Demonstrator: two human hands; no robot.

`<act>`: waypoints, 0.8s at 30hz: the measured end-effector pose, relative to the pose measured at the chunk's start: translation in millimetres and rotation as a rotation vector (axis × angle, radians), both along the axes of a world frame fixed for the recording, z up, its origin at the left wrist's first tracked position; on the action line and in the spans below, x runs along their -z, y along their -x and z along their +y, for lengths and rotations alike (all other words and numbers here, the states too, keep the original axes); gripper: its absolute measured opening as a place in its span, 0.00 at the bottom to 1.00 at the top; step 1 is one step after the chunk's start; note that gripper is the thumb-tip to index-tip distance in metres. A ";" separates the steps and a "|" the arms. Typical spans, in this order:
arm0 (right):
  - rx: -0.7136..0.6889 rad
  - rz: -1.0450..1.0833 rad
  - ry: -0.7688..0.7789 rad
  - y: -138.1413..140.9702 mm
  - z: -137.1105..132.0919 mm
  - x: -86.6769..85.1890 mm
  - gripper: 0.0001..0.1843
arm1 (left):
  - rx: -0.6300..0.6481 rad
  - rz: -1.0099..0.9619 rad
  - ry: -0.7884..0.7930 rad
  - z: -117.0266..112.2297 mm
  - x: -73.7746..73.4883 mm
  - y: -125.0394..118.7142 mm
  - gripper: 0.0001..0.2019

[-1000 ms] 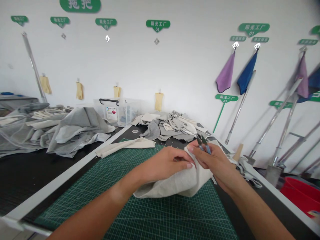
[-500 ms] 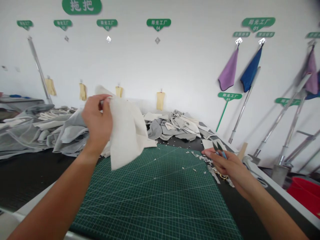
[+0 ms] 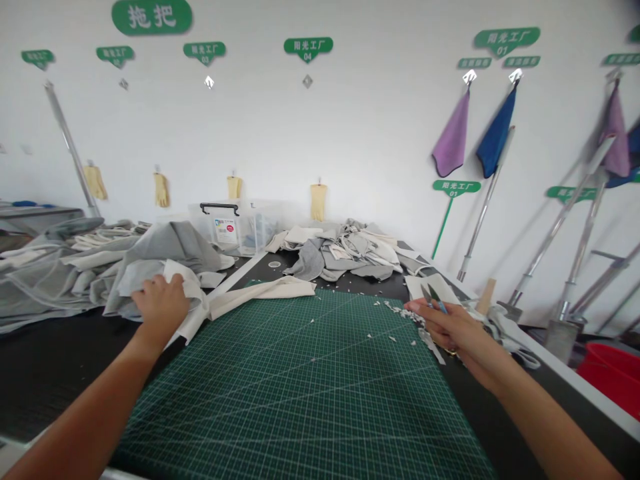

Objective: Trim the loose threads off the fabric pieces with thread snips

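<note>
My left hand (image 3: 160,301) rests on a cream cloth piece (image 3: 189,293) at the left edge of the green cutting mat (image 3: 310,387), its fingers curled over the fabric beside a grey fabric heap (image 3: 160,257). My right hand (image 3: 443,323) hovers at the mat's right edge, closed around small thread snips (image 3: 433,297) whose blades point up. Tiny fabric scraps (image 3: 400,313) lie scattered on the mat near that hand.
A pile of grey and cream cloth pieces (image 3: 345,253) sits at the far end of the table. A clear plastic box (image 3: 227,227) stands behind it. Mop poles (image 3: 565,233) lean on the wall at right, above a red bucket (image 3: 610,387).
My left hand carried the cream cloth from the mat's middle up and leftward, then lowered it onto the pile at the left. My right hand with the snips stayed at the right edge.
</note>
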State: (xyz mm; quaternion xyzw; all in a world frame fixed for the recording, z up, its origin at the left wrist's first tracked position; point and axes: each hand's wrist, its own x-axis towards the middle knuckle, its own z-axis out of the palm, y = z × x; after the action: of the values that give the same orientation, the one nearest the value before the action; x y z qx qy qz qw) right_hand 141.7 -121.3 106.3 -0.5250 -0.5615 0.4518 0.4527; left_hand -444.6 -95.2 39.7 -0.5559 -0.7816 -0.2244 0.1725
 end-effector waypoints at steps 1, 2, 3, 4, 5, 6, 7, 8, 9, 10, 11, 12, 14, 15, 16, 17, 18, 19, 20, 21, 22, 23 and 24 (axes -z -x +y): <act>-0.004 -0.012 0.003 3.0 0.9 -1.0 0.32 | -0.040 0.071 -0.054 2.4 5.7 -7.8 0.23; -0.014 -0.025 0.005 6.2 2.5 -1.9 0.32 | -0.045 0.127 -0.076 6.1 9.9 -15.0 0.24; -0.029 -0.039 0.008 9.5 4.8 -2.9 0.32 | -0.034 0.157 -0.057 10.9 13.3 -20.4 0.25; -0.048 -0.053 0.010 12.9 7.7 -3.6 0.32 | 0.007 0.161 0.000 16.5 16.4 -23.2 0.26; -0.065 -0.069 0.013 16.5 11.3 -4.1 0.31 | 0.038 0.147 0.060 22.5 19.8 -22.9 0.27; -0.081 -0.084 0.016 20.3 15.3 -4.3 0.31 | 0.051 0.126 0.117 28.2 23.6 -19.7 0.27; -0.098 -0.100 0.018 24.2 19.6 -4.0 0.30 | 0.049 0.107 0.168 33.4 27.9 -13.9 0.26; -0.113 -0.115 0.020 28.2 24.3 -3.3 0.30 | 0.038 0.087 0.216 37.6 32.5 -6.2 0.26; -0.127 -0.129 0.023 32.3 29.0 -2.1 0.29 | 0.019 0.064 0.260 40.6 37.1 2.6 0.26; -0.144 -0.143 0.026 36.6 33.8 -0.5 0.29 | -0.002 0.036 0.296 42.6 41.4 12.0 0.26; -0.157 -0.152 0.023 40.9 38.3 1.4 0.28 | -0.019 0.001 0.326 43.6 45.2 21.3 0.26; -0.166 -0.156 0.016 45.3 42.7 3.6 0.27 | -0.031 -0.038 0.348 43.9 48.3 30.3 0.26; -0.176 -0.161 0.012 54.0 50.5 8.1 0.26 | -0.043 -0.098 0.373 43.2 52.7 46.6 0.27; -0.178 -0.164 0.022 58.1 54.0 10.3 0.26 | -0.047 -0.108 0.377 42.7 54.1 53.8 0.27; -0.183 -0.168 0.037 61.9 57.3 12.3 0.26 | -0.049 -0.105 0.382 42.2 55.4 60.6 0.27; -0.190 -0.174 0.057 65.3 60.5 14.1 0.26 | -0.048 -0.092 0.383 41.8 56.4 66.7 0.27; -0.204 -0.179 0.076 68.4 63.6 15.8 0.26 | -0.047 -0.076 0.381 41.4 57.4 72.3 0.26; -0.214 -0.181 0.087 71.1 66.8 17.4 0.26 | -0.047 -0.062 0.375 41.2 58.3 77.1 0.26; -0.226 -0.184 0.094 73.5 70.0 19.2 0.26 | -0.048 -0.053 0.367 41.2 59.1 81.2 0.26; -0.237 -0.188 0.099 75.5 73.4 21.0 0.26 | -0.050 -0.048 0.360 41.3 59.6 84.5 0.25; -0.245 -0.194 0.107 77.4 76.9 23.2 0.26 | -0.056 -0.047 0.353 41.7 59.8 87.0 0.25; -0.247 -0.199 0.120 79.1 80.5 25.7 0.26 | -0.065 -0.051 0.346 42.5 59.6 88.9 0.25; -0.244 -0.205 0.138 80.8 84.4 28.5 0.26 | -0.074 -0.057 0.336 43.6 59.1 90.2 0.25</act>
State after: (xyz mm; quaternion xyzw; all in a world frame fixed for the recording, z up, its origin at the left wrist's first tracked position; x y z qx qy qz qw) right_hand 60.9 -37.0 77.8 -0.5262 -0.6320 0.4850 0.2975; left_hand -534.8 -51.6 -19.3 -0.5410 -0.8327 -0.0997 0.0632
